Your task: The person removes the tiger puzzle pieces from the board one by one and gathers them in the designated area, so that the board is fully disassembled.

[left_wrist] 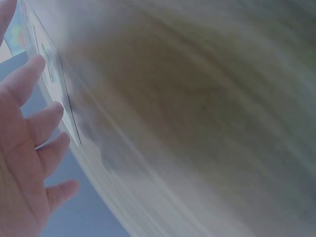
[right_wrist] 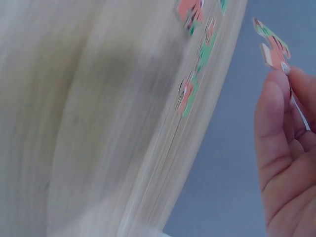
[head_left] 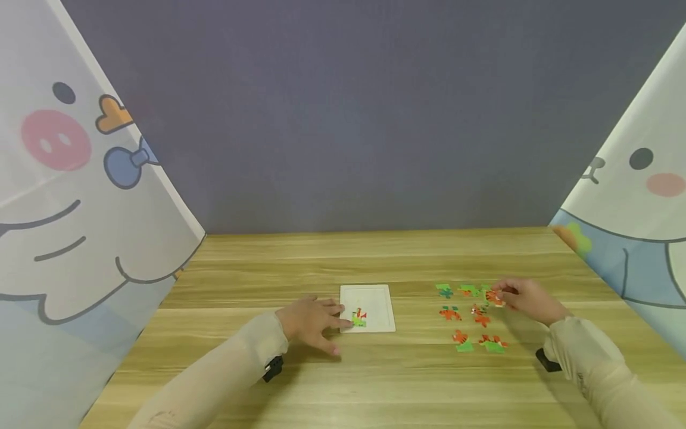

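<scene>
A white puzzle board point(head_left: 372, 297) with a raised rim lies on the wooden table, left of the loose pieces. In its lower left corner sits a green and orange jigsaw piece point(head_left: 359, 319). My left hand point(head_left: 312, 322) is at the board's left edge, its fingers spread and relaxed, fingertips over the rim; whether they press on it I cannot tell. Between thumb and fingers, my right hand point(head_left: 527, 299) pinches an orange and green jigsaw piece point(right_wrist: 277, 53). In the right wrist view that piece is raised above the table.
Several loose jigsaw pieces point(head_left: 450, 314) lie right of the board in rough rows, the nearest row including an orange and green piece point(head_left: 493, 344). A dark grey partition point(head_left: 343, 119) stands behind the table point(head_left: 289, 256). Cartoon-printed panels point(head_left: 80, 238) flank both sides.
</scene>
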Motion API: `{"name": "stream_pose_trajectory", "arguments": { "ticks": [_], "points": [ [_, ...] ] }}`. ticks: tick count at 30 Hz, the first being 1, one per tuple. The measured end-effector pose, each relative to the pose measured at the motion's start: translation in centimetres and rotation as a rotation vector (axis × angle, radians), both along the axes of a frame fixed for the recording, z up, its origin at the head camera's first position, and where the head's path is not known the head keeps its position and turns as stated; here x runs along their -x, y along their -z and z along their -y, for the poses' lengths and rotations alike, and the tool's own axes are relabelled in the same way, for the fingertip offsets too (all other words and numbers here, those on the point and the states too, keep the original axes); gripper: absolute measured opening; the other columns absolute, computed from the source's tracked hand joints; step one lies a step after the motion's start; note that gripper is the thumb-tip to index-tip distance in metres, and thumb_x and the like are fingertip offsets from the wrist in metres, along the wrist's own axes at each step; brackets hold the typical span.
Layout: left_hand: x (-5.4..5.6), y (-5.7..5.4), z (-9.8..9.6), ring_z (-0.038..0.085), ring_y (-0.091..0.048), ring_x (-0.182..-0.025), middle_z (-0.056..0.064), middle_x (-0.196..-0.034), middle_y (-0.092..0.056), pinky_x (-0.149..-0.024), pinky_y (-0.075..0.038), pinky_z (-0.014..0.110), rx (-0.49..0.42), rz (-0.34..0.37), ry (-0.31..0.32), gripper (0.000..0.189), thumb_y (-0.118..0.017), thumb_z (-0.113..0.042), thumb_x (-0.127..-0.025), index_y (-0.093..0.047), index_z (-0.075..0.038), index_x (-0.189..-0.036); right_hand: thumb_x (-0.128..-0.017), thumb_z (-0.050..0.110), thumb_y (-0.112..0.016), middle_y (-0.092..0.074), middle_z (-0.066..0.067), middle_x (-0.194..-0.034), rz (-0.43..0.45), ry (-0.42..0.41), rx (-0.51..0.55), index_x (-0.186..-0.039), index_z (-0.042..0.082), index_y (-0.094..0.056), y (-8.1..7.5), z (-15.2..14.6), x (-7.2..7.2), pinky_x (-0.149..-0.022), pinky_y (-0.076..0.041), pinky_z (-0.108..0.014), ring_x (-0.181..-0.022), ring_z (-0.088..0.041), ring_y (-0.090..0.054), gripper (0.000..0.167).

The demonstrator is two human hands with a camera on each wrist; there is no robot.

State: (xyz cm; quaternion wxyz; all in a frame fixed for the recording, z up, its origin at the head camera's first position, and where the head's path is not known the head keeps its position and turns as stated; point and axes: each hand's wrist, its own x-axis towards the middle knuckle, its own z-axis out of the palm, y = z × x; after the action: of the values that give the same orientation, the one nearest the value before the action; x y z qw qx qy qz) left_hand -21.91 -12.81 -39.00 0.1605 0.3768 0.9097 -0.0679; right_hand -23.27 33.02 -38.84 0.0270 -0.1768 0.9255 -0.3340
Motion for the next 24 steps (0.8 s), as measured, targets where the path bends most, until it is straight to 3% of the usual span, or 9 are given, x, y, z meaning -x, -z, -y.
{"name": "stream_pose_trajectory", "arguments": {
  "ticks": [7, 11, 15, 20, 24],
  "points": [
    [-0.2, -0.1, 0.0, 0.023, -0.031, -0.148, 0.0, -0.156, -0.04, -0.115, -0.029, 0.056, 0.001, 0.007, -0.012, 0.066, -0.061, -0.064, -0.089, -0.052, -0.034, -0.146, -0.098, -0.005, -0.054, -0.057, -0.002, -0.068, 0.03, -0.003, -0.006, -0.11, -0.018, -0.064, 0.2, -1.2, -0.3, -0.052, -0.039, -0.025, -0.057, -0.004, -0.043, 0.02],
    [-0.3, -0.2, -0.1, 0.021, -0.031, -0.147, -0.001, -0.156, -0.041, -0.116, -0.027, 0.054, 0.002, 0.007, -0.027, 0.065, -0.062, -0.065, -0.087, -0.054, -0.034, -0.145, -0.097, -0.005, -0.055, -0.063, -0.004, -0.073, 0.075, 0.003, 0.001, -0.111, -0.02, -0.062, 0.3, -1.6, -0.2, -0.054, -0.046, -0.025, -0.059, -0.005, -0.049, 0.021],
    [-0.4, -0.2, -0.1, 0.022, -0.03, -0.148, -0.002, -0.156, -0.041, -0.117, -0.025, 0.054, -0.001, 0.023, -0.046, 0.066, -0.062, -0.064, -0.087, -0.054, -0.034, -0.145, -0.095, -0.008, -0.054, -0.068, -0.008, -0.082, 0.124, -0.044, 0.026, -0.11, -0.023, -0.06, 0.7, -2.0, -0.1, -0.058, -0.053, -0.027, -0.064, -0.006, -0.057, 0.022],
    [-0.3, -0.1, -0.1, 0.022, -0.029, -0.148, -0.002, -0.156, -0.04, -0.119, -0.022, 0.053, 0.003, 0.044, -0.065, 0.067, -0.062, -0.066, -0.087, -0.052, -0.036, -0.146, -0.095, -0.01, -0.051, -0.066, -0.01, -0.087, 0.192, -0.065, 0.061, -0.112, -0.025, -0.057, 1.3, -2.4, 0.0, -0.06, -0.053, -0.027, -0.067, -0.006, -0.058, 0.023],
    [-0.2, -0.1, -0.1, 0.021, -0.028, -0.149, -0.003, -0.157, -0.039, -0.119, -0.021, 0.052, 0.023, 0.043, -0.073, 0.067, -0.063, -0.068, -0.085, -0.052, -0.039, -0.145, -0.096, -0.01, -0.051, -0.066, -0.01, -0.087, 0.195, -0.074, 0.061, -0.112, -0.025, -0.056, 1.5, -2.7, 0.2, -0.059, -0.052, -0.026, -0.066, -0.005, -0.057, 0.023]
  ]
}}
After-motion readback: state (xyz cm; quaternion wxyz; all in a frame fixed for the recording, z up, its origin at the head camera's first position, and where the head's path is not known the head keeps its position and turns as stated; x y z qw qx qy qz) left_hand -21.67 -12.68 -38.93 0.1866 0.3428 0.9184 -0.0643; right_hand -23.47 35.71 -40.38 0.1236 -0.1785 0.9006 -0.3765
